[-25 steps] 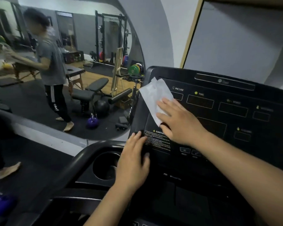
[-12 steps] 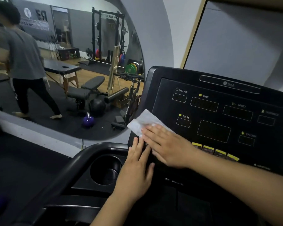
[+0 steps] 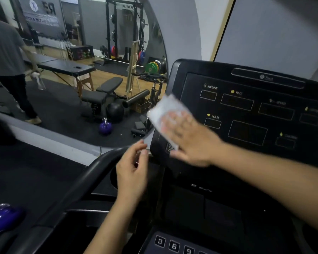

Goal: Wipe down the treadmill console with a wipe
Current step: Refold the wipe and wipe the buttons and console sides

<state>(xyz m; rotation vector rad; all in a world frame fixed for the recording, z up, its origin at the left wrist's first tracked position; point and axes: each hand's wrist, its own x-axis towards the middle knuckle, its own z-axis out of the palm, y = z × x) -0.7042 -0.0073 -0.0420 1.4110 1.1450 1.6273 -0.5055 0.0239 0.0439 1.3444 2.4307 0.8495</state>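
The black treadmill console [image 3: 250,114] fills the right half of the head view, with INCLINE, TIME, PULSE and SPEED windows. My right hand [image 3: 189,138] lies flat on the console's left edge and presses a white wipe [image 3: 165,110] against it; the wipe sticks out up and left past my fingertips and is motion-blurred. My left hand [image 3: 132,171] hovers off the console below and to the left, fingers loosely apart, over the cup holder and holding nothing.
A black curved handrail [image 3: 84,182] runs lower left. A number keypad [image 3: 173,245] sits at the bottom edge. A wall mirror [image 3: 81,70] on the left reflects a walking person, benches, a rack and a purple kettlebell. A purple object [image 3: 2,217] lies lower left.
My right hand slid the wipe down the console's left side, then back up a little. My left hand lifted off the console edge and drew away to the left. The camera tilted.
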